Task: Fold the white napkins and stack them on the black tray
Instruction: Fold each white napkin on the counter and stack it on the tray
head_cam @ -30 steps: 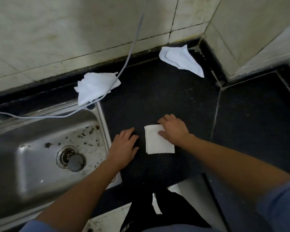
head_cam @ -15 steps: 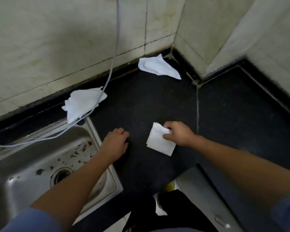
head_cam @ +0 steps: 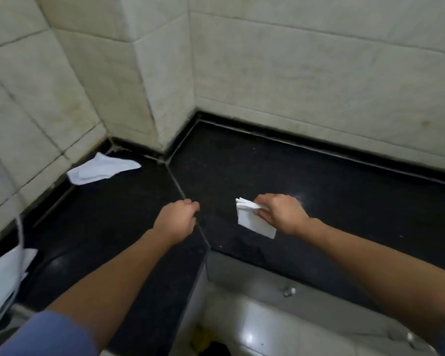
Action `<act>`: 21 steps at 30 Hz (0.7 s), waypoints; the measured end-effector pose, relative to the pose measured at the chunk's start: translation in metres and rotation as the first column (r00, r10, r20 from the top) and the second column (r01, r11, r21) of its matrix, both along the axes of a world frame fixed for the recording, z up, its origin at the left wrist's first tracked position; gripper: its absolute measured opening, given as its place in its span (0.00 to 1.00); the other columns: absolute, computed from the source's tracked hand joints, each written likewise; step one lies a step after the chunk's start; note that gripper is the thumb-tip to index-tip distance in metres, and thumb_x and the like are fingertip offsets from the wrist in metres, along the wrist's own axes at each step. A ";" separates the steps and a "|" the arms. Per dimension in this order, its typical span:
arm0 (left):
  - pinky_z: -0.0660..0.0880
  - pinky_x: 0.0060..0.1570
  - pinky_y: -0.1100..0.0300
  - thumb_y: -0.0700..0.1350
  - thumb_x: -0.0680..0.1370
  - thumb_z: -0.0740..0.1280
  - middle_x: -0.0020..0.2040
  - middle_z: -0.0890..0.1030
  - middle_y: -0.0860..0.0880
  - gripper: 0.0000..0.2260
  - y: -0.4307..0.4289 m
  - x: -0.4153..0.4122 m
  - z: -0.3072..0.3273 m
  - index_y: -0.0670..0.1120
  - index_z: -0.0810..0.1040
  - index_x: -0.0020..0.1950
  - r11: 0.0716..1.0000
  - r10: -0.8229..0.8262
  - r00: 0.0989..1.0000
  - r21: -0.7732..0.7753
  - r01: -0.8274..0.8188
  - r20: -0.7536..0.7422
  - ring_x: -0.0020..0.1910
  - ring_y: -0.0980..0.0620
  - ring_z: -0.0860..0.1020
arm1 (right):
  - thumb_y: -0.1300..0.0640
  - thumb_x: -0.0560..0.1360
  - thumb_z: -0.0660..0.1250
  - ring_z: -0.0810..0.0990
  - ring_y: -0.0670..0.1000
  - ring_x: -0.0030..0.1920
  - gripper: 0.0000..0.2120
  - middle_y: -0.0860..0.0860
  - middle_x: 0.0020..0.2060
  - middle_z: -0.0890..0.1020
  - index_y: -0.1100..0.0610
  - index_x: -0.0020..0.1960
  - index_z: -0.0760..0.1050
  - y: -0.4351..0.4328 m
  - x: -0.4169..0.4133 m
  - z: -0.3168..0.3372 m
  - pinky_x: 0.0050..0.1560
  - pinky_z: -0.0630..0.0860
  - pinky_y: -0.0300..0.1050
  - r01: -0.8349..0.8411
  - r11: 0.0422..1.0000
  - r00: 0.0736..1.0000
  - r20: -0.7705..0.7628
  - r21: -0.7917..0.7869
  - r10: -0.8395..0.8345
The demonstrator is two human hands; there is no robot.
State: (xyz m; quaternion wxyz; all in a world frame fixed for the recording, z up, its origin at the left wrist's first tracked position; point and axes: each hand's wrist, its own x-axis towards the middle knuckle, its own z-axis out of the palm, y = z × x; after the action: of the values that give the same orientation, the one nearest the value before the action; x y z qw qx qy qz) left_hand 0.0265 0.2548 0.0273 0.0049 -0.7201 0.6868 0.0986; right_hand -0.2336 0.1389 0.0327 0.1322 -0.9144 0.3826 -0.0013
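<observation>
Soft white paper napkin (head_cam: 254,219), glossy speckled black stone counter (head_cam: 344,201), matt pale stone-look wall tiles (head_cam: 319,73).

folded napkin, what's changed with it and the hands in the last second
The right hand, which pressed the folded napkin flat, now pinches its edge and has carried it rightward across the counter seam, tilted up. The left hand went from flat on the counter to loosely curled, holding nothing. The crumpled napkin by the wall and the second loose napkin stayed put.
</observation>
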 end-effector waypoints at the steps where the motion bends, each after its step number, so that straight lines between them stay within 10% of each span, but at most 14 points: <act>1: 0.74 0.52 0.51 0.46 0.78 0.62 0.57 0.76 0.47 0.13 -0.012 -0.024 0.006 0.47 0.74 0.62 0.999 -0.052 0.998 -0.015 0.053 0.023 0.55 0.46 0.76 | 0.46 0.79 0.60 0.78 0.53 0.51 0.11 0.47 0.52 0.79 0.48 0.59 0.73 0.002 -0.031 0.006 0.45 0.72 0.48 0.051 0.998 0.999 0.006 -0.027 -0.051; 21: 0.72 0.47 0.54 0.48 0.78 0.61 0.57 0.77 0.49 0.11 -0.115 -0.597 0.066 0.48 0.73 0.59 0.577 -0.802 0.591 -0.148 0.804 0.084 0.54 0.46 0.77 | 0.48 0.78 0.61 0.79 0.55 0.50 0.09 0.48 0.51 0.79 0.50 0.54 0.75 0.135 -0.584 0.083 0.43 0.73 0.48 0.809 0.536 0.562 0.051 -0.239 -0.826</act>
State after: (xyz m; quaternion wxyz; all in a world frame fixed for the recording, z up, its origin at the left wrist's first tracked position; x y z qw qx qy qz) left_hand -0.5705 0.1401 0.0934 -0.0097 -0.3296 0.9438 0.0239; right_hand -0.8177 0.2737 0.1160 -0.0061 -0.6379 0.7662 -0.0768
